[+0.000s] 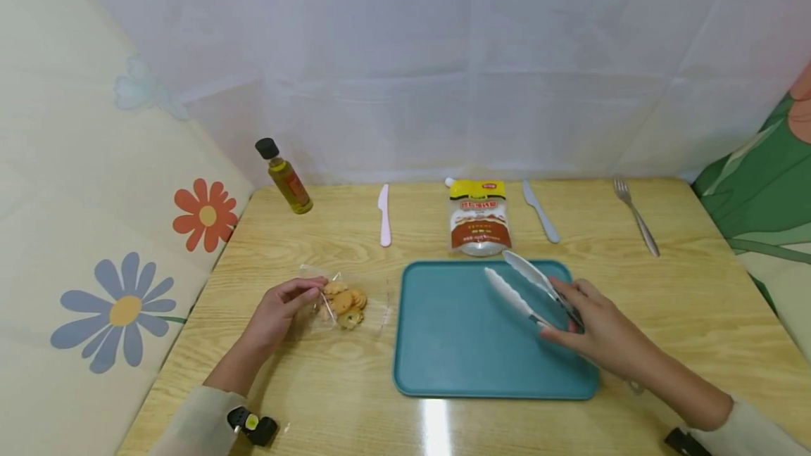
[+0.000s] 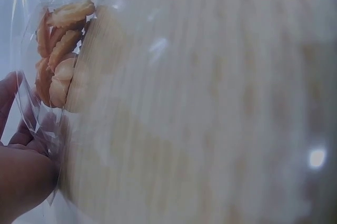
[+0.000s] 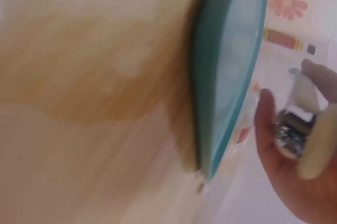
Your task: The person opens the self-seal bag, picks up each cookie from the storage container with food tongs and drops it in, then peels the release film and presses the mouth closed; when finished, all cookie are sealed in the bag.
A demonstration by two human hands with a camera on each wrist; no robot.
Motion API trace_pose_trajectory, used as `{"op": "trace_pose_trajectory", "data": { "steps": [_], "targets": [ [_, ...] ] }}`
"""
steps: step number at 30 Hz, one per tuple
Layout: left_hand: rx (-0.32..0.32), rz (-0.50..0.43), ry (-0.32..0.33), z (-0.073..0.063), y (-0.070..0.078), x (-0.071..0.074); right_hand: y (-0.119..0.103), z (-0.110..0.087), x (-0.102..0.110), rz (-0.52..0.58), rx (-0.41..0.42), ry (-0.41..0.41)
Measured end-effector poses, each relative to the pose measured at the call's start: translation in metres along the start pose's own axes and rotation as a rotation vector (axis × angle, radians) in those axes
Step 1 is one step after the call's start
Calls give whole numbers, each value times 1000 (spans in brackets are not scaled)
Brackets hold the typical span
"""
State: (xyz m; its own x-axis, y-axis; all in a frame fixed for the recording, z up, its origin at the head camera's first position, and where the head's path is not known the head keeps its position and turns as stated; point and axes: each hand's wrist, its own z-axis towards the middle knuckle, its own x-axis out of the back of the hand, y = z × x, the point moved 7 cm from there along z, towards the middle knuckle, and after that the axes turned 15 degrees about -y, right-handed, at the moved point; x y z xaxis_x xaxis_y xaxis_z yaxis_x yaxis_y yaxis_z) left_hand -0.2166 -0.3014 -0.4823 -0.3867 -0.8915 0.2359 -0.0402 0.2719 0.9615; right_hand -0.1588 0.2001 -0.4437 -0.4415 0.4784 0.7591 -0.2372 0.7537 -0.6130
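Observation:
At the left of the head view, my left hand [image 1: 279, 308] pinches the open edge of a clear plastic bag [image 1: 378, 288] between thumb and fingers. Inside lie several golden cookies [image 1: 345, 301], also seen through the film in the left wrist view as ridged cookies [image 2: 66, 45]. My right hand [image 1: 602, 329] holds a pair of tongs [image 1: 531, 273] with pale scalloped tips and a metal middle. The tips are spread apart and point up-left, over the right part of a teal tray [image 1: 443, 371]. Nothing sits between them.
Along the back of the wooden table stand an oil bottle [image 1: 290, 183] and a yellow-and-brown pouch [image 1: 479, 220]. A pink knife [image 1: 384, 217], a grey-blue knife [image 1: 541, 212] and a metal fork [image 1: 636, 218] lie spaced out there. A white cloth [image 1: 405, 69] hangs behind.

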Motion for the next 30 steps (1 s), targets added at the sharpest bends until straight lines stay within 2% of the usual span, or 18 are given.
{"op": "trace_pose_trajectory", "data": {
  "steps": [7, 15, 21, 30],
  "targets": [
    [-6, -9, 1, 0, 2, 0, 27, -26, 4, 48, -70, 101],
    [-2, -15, -4, 0, 1, 1, 58, -55, 8, 158, -168, 202],
    [1, -13, -2, 1, -2, 1, 82, -71, 5, 301, -222, 192],
    [5, -22, -9, 2, -4, 1, 115, -87, 6, 317, -420, 177]
  ]
}}
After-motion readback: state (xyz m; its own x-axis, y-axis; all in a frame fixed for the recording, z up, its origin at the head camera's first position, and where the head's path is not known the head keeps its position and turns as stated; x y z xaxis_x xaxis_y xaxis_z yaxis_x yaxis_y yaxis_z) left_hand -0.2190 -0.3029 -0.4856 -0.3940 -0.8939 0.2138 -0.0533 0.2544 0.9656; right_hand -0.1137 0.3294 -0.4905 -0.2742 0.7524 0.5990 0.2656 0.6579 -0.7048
